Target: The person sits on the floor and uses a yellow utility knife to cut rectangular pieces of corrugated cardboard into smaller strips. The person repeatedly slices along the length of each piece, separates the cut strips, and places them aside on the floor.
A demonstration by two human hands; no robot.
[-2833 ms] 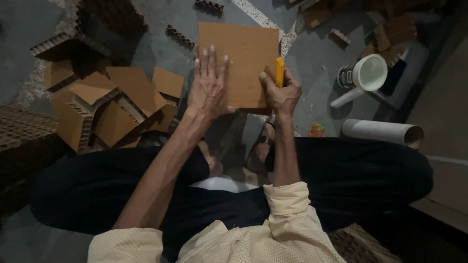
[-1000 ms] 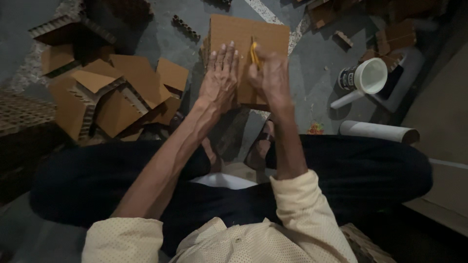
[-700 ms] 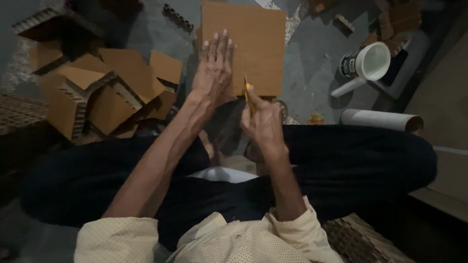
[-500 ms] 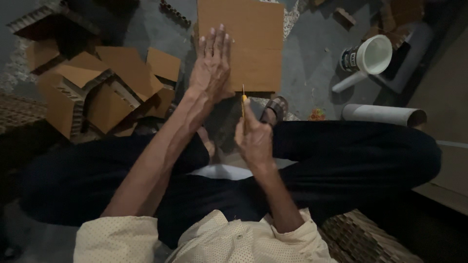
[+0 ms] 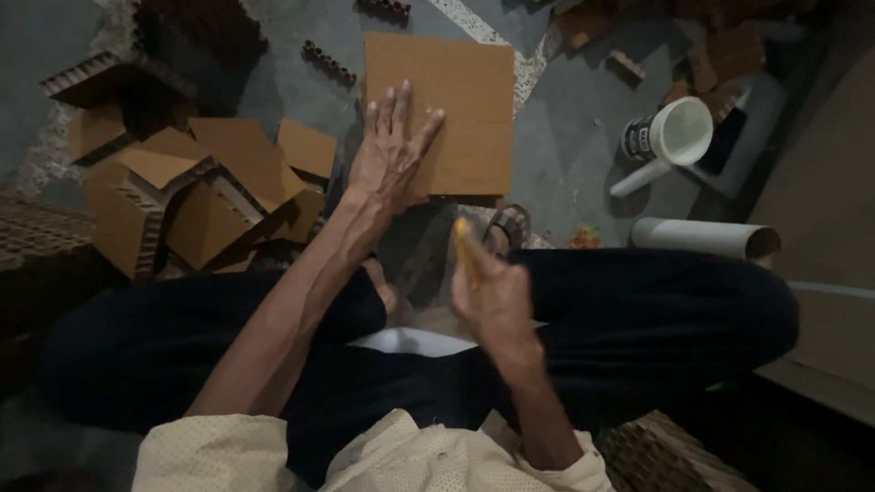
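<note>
A square cardboard sheet (image 5: 451,118) is held flat on the grey floor (image 5: 565,155) by the left hand (image 5: 390,159), whose fingers (image 5: 401,100) are spread and pressed onto the sheet's near left part, pointing away from the body. The right hand (image 5: 492,296) is seen drawn in over the lap, well short of the sheet, its fingers curled tight around a yellow cutter (image 5: 465,246) whose tip is aimed forward and up toward the sheet's near edge. The sheet lies straight ahead of the cutter's tip, beyond a sandalled foot (image 5: 509,226); its sides run square to the body, and the left hand is by far the nearer to it. The sheet's right half is left uncovered, with bare floor just beyond its right edge. A heap of cardboard offcuts (image 5: 200,196) is crowded to the left of the spread fingers, while a white cup (image 5: 679,132) and a pale tube (image 5: 702,239) lie well to the right of the cutter
</note>
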